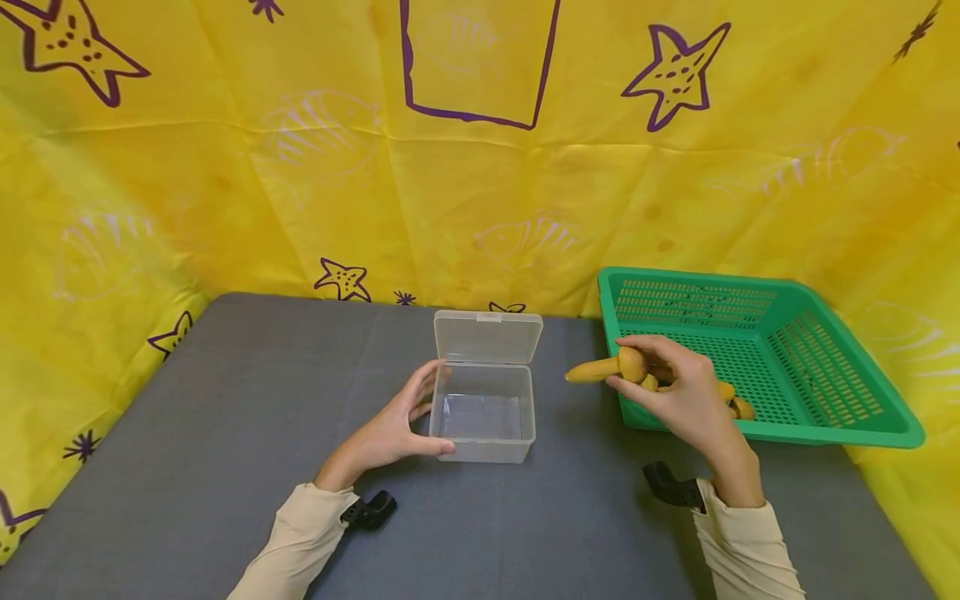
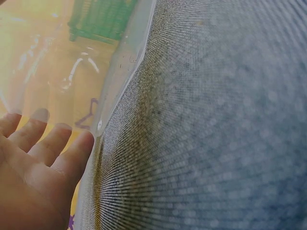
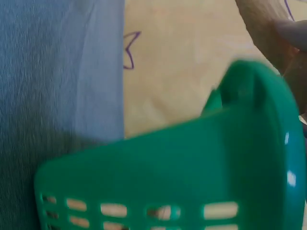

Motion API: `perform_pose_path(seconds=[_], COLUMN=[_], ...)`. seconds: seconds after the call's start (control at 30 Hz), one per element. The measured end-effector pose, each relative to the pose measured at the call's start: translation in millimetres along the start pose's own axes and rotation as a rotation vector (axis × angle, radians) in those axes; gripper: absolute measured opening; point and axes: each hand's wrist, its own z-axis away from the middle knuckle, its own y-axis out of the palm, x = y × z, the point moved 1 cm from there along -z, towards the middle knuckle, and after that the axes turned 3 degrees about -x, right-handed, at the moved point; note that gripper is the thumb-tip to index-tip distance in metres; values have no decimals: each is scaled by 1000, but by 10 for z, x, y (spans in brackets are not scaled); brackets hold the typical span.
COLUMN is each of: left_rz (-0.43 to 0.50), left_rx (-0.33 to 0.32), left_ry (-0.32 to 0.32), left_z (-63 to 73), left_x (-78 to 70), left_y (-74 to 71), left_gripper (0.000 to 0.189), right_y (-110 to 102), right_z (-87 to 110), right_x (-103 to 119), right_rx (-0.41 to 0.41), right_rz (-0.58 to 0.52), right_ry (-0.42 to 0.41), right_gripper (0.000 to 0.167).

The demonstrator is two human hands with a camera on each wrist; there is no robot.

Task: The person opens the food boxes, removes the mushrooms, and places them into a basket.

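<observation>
A small clear plastic box (image 1: 495, 450) stands on the table with its hinged lid (image 1: 487, 337) raised at the back. My left hand (image 1: 393, 425) holds it by the left side, thumb at the front rim and fingers toward the back corner. In the left wrist view the fingertips (image 2: 61, 128) meet the clear wall. My right hand (image 1: 678, 392) pinches a yellow-brown mushroom (image 1: 607, 367) by its cap, long stem pointing left, over the green basket's near left rim. Another rounded yellow piece (image 1: 649, 382) shows just under the cap, partly hidden by the thumb.
The green perforated basket (image 1: 825, 432) stands at the right, with a few more mushrooms (image 1: 741, 408) near its front wall, partly behind my right hand. Grey cloth covers the table (image 1: 225, 467). A yellow patterned curtain (image 1: 450, 183) hangs around the back and sides.
</observation>
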Motion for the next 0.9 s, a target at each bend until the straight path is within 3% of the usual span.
perform_pose_path(seconds=[0.17, 0.43, 0.63, 0.9], left_rz=[0, -1, -1, 11], left_rx=[-5, -5, 3, 2], left_ry=[-3, -4, 0, -5], left_z=[6, 3, -1, 3], left_x=[-8, -16, -1, 8], left_y=[-13, -26, -16, -5], left_gripper=[109, 109, 110, 110], right_y=[-118, -380, -514, -505], right_z=[17, 79, 170, 195], right_x=[-103, -227, -371, -476], right_rx=[-51, -43, 47, 183], right_rz=[20, 69, 151, 204], right_ry=[66, 293, 419, 443], right_gripper=[55, 47, 51, 50])
